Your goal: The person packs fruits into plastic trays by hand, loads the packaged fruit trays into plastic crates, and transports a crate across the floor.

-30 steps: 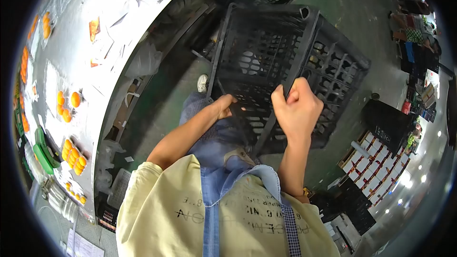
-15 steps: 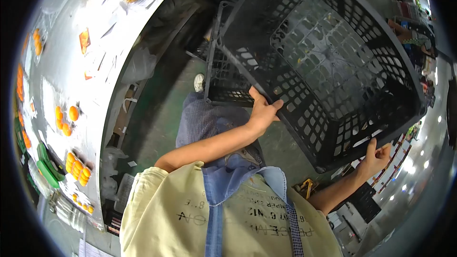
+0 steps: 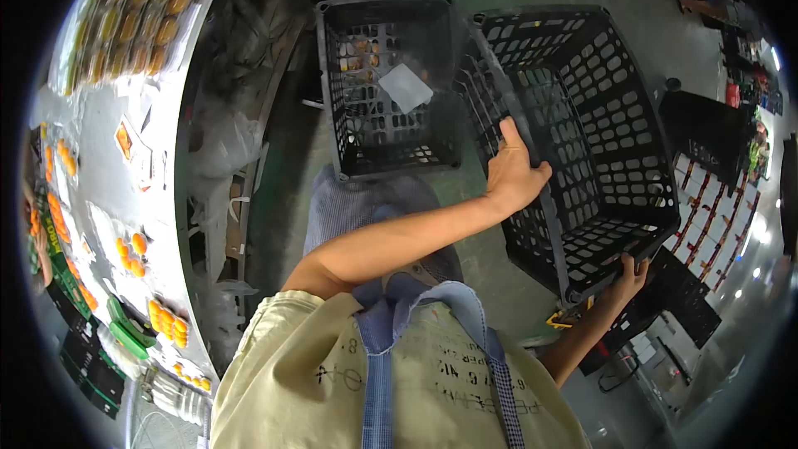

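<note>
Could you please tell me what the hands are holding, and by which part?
A tilted black crate: left hand on its long rim, right hand at the adjoining short end.

This looks like a fruit-packing workroom or warehouse. A long, pale, glossy-topped table runs down the left side, bearing clear-wrapped rows of oval, orange-yellow fruit and smaller groups of round, bright orange fruit. Crumpled, translucent plastic bags fill the space beneath it. On the hard, grey-green, scuffed floor stands 1 black, rectangular, slotted plastic crate, with 1 larger black, slotted plastic basket-like crate tilted beside it. White boxes with reddish-brown markings are set in rows at right, and small, bright white lights dot the far edge.
</note>
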`<act>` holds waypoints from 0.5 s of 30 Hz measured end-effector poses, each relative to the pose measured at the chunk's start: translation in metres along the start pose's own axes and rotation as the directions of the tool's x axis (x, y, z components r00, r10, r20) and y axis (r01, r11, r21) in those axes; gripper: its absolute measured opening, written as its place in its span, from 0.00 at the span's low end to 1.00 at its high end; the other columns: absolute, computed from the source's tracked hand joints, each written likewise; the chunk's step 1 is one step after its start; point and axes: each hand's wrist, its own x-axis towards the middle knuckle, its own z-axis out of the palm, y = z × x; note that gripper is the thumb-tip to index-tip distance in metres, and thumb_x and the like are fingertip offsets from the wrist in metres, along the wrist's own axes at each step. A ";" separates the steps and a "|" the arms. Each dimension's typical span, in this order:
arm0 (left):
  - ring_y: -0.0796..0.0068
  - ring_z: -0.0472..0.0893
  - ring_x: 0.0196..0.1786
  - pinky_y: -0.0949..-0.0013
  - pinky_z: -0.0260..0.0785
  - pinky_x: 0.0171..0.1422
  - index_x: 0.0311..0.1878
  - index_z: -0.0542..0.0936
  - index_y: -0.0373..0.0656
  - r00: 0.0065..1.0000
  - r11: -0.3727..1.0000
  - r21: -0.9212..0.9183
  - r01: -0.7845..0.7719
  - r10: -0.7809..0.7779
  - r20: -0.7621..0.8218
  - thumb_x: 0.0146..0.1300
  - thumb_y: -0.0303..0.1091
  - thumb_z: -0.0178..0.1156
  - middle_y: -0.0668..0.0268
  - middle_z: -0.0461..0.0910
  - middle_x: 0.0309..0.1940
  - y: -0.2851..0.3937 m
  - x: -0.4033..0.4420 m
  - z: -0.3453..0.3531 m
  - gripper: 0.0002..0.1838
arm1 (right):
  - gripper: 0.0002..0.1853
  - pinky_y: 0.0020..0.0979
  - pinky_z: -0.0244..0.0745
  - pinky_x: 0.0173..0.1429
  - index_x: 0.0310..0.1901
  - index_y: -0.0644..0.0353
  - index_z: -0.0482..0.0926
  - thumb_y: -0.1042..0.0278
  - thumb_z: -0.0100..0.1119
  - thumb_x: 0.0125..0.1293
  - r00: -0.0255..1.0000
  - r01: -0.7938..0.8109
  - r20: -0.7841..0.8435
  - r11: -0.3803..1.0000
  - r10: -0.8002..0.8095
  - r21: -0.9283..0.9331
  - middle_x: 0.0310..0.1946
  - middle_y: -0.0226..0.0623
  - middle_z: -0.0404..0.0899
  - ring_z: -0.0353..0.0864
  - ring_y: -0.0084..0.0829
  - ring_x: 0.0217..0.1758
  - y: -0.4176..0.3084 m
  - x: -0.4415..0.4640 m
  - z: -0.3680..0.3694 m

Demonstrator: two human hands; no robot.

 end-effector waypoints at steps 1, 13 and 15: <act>0.39 0.77 0.44 0.55 0.73 0.48 0.57 0.48 0.36 1.000 0.998 0.058 -0.030 0.030 -0.007 0.52 0.32 0.62 0.37 0.70 0.46 -0.002 0.001 0.017 0.37 | 0.15 0.27 0.70 0.37 0.45 0.65 0.72 0.80 0.56 0.53 1.000 -0.024 -0.011 0.999 0.024 0.030 0.35 0.32 0.74 0.75 0.27 0.35 0.014 0.004 -0.013; 0.39 0.77 0.44 0.51 0.70 0.50 0.65 0.47 0.43 0.974 0.882 0.450 -0.137 0.037 0.224 0.54 0.43 0.65 0.40 0.68 0.55 -0.064 0.066 0.157 0.44 | 0.05 0.45 0.78 0.35 0.27 0.69 0.72 0.81 0.53 0.45 0.743 -0.659 0.212 0.636 0.635 0.402 0.25 0.40 0.71 0.79 0.47 0.28 0.246 0.067 -0.063; 0.46 0.75 0.52 0.55 0.68 0.56 0.68 0.48 0.45 0.979 0.898 0.392 -0.201 0.175 0.101 0.54 0.48 0.65 0.46 0.64 0.59 -0.082 0.082 0.141 0.46 | 0.05 0.30 0.68 0.25 0.28 0.67 0.74 0.76 0.56 0.47 0.716 -0.693 0.170 0.661 0.677 0.288 0.24 0.36 0.72 0.76 0.32 0.22 0.293 0.089 -0.037</act>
